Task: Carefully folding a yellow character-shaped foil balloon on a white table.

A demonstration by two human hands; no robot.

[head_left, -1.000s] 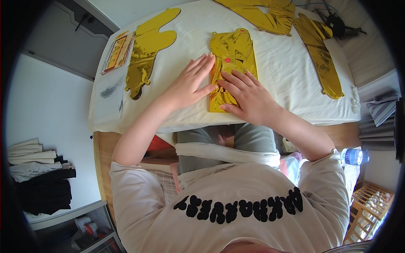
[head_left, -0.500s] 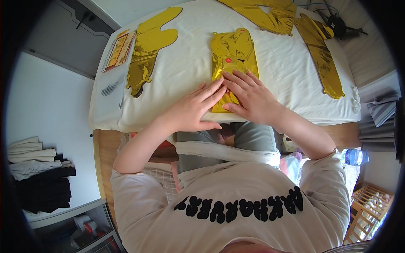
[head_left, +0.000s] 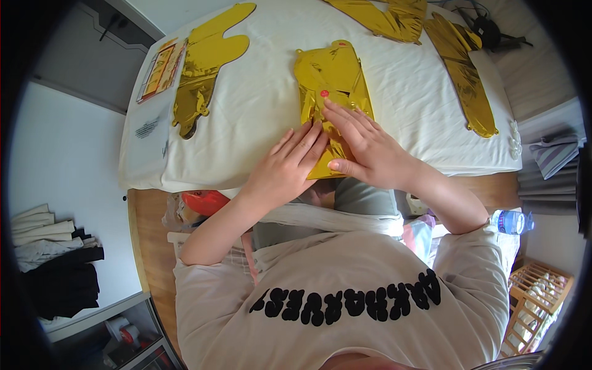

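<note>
A flat gold foil balloon (head_left: 328, 69), creased and folded into a long strip with small red dots on it, lies in front of me on the white cloth (head_left: 246, 123). My left hand (head_left: 285, 161) rests on its near left part, palm down, with the fingers stretched out. From the other side my right hand (head_left: 374, 149) lies across its right part, fingers extended and the thumb apart near its lower end. Both hands press on the foil without gripping it. The balloon's near end reaches the table's front edge, and parts of it are hidden under my fingers.
More flat gold foil balloons lie at the left (head_left: 213, 52), at the back (head_left: 394, 21) and at the right (head_left: 459, 74). A printed package (head_left: 161, 69) and a clear plastic bag (head_left: 147, 140) are at the left edge. A black device (head_left: 487, 31) with cables sits back right.
The folded balloon's near end has come closer to me, to the table edge. Both hands have shifted slightly nearer, the left hand the most. The whole view has moved a little.
</note>
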